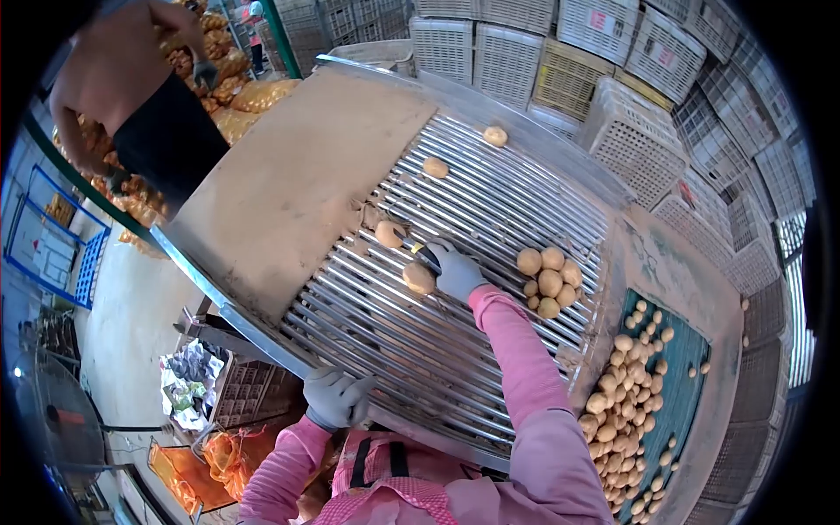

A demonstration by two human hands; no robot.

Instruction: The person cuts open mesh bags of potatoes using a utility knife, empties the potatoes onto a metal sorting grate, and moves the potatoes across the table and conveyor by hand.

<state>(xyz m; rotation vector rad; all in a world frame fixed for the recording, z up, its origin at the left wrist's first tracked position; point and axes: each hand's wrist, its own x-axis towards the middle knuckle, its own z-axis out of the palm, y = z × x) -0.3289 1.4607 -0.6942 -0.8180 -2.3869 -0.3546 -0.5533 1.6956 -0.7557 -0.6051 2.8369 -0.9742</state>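
My right hand [457, 271], in a grey glove, is closed around a short hand tool [423, 254] with a dark and yellow handle; its exact kind is hard to make out. The tool's tip reaches a potato [389, 234] lying on the metal roller bed [394, 311]. Just below the tool lies another potato [418, 278]. To the right of my right hand sits a cluster of several potatoes [550, 282]. My left hand [336, 397], also gloved, has its fingers curled at the near metal rim [293, 352] of the sorting table.
Two potatoes [435, 167] [495, 136] lie farther up the rollers. A brown board [324, 144] adjoins them. Many potatoes [623, 411] cover a green belt [687, 394] at right. Stacked crates [634, 140] stand behind. Another person [131, 96] stands at left near filled sacks [262, 94].
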